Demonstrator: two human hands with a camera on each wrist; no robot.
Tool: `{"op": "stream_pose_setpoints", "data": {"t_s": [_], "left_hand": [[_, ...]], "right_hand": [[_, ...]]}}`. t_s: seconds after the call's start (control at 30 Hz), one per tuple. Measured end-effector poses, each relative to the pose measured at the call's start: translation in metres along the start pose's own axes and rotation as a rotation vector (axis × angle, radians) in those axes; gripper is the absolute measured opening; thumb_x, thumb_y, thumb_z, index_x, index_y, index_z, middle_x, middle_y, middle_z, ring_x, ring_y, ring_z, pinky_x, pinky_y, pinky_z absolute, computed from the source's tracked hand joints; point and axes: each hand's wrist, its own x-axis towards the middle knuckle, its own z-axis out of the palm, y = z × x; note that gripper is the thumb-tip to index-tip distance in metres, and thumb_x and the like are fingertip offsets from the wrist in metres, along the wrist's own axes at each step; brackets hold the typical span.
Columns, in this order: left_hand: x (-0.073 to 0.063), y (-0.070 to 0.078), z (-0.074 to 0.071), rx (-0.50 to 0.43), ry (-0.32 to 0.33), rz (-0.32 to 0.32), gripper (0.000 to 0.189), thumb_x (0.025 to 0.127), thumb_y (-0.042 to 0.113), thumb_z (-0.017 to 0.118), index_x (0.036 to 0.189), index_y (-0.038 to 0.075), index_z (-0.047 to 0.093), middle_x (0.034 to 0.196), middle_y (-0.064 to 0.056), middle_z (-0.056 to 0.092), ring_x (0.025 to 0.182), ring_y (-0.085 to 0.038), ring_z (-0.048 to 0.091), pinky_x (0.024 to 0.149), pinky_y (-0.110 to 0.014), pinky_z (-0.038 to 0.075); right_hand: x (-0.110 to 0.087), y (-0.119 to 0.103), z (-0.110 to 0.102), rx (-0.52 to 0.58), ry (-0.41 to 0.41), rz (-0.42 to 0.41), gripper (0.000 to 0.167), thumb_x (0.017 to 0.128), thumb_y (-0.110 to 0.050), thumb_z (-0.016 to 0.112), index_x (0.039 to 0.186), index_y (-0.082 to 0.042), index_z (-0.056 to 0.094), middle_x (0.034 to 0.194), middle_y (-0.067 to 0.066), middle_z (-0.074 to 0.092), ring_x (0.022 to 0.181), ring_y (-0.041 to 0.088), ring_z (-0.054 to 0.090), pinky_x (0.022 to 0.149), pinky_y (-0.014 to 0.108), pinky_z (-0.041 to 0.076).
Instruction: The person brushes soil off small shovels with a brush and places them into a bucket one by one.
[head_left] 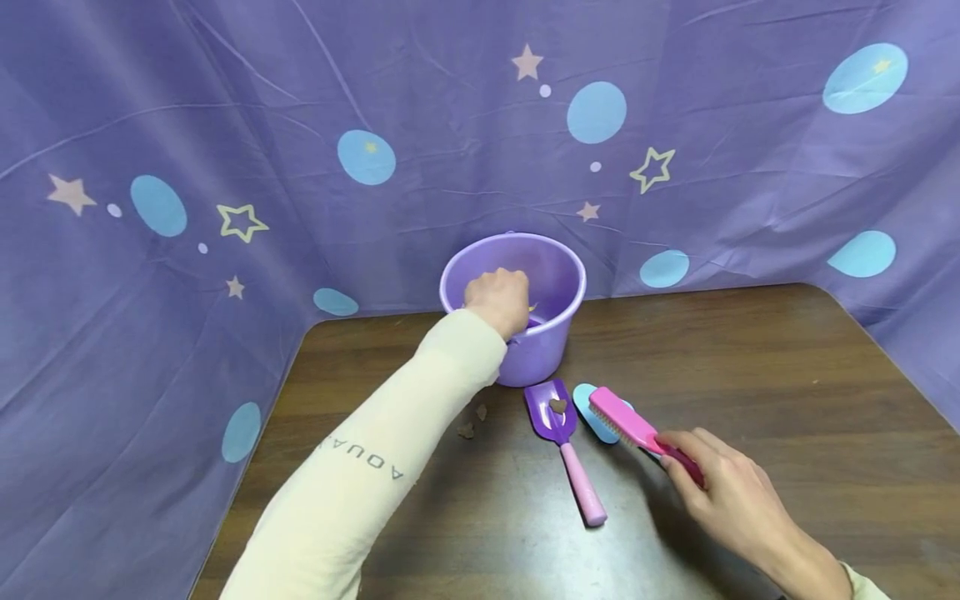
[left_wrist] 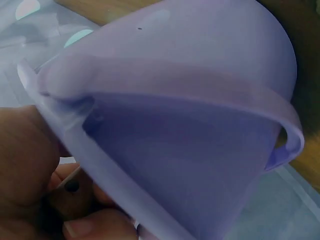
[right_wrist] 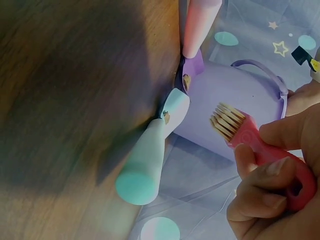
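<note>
In the head view my left hand point(head_left: 498, 298) reaches over the near rim of a purple bucket point(head_left: 531, 354). It grips a wooden handle point(left_wrist: 75, 195) with a dark hole in it, beside the bucket's rim; the tool's far end is hidden there. My right hand point(head_left: 731, 496) holds a pink brush point(head_left: 624, 418) by its handle, bristles facing down and left. Under the brush lies a light-blue scoop point(right_wrist: 175, 107) with a brown piece in it. To its left is a purple scoop point(head_left: 553, 421) with a pink handle, a brown piece point(head_left: 558, 406) on its blade.
A couple of brown bits point(head_left: 466, 431) lie on the wooden table point(head_left: 750, 367) left of the purple scoop. The bucket stands at the table's back edge, against a purple curtain point(head_left: 465, 125) with stars and dots. The left sleeve crosses over the table's left part.
</note>
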Motion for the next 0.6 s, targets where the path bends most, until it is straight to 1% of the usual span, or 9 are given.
{"op": "stream_pose_setpoints", "data": {"t_s": [0.13, 0.27, 0.6], "left_hand": [[0.0015, 0.0022, 0.0024, 0.015, -0.001, 0.0, 0.02, 0.086, 0.024, 0.064, 0.103, 0.014, 0.067, 0.107, -0.008, 0.067, 0.095, -0.032, 0.063, 0.075, -0.046, 0.051], [0.0046, 0.0048, 0.004, 0.029, -0.02, -0.008, 0.021, 0.083, 0.016, 0.062, 0.104, 0.014, 0.067, 0.107, -0.007, 0.067, 0.094, -0.03, 0.063, 0.074, -0.045, 0.051], [0.0071, 0.0045, 0.0035, 0.031, -0.027, -0.013, 0.022, 0.082, 0.017, 0.064, 0.104, 0.014, 0.067, 0.106, -0.008, 0.067, 0.093, -0.03, 0.063, 0.073, -0.045, 0.051]], "right_hand": [[0.0, -0.0007, 0.0015, 0.006, 0.002, -0.001, 0.029, 0.077, -0.01, 0.074, 0.103, -0.02, 0.068, 0.079, -0.018, 0.05, 0.06, 0.002, 0.041, 0.052, 0.025, 0.034], [0.0002, -0.0004, 0.0019, 0.011, 0.0, -0.005, 0.029, 0.077, -0.011, 0.074, 0.103, -0.019, 0.068, 0.078, -0.018, 0.048, 0.06, 0.002, 0.04, 0.052, 0.024, 0.033], [-0.0011, 0.0023, 0.0007, 0.009, 0.019, -0.011, 0.029, 0.076, -0.01, 0.075, 0.103, -0.02, 0.068, 0.08, -0.018, 0.052, 0.061, 0.002, 0.042, 0.052, 0.026, 0.036]]}}
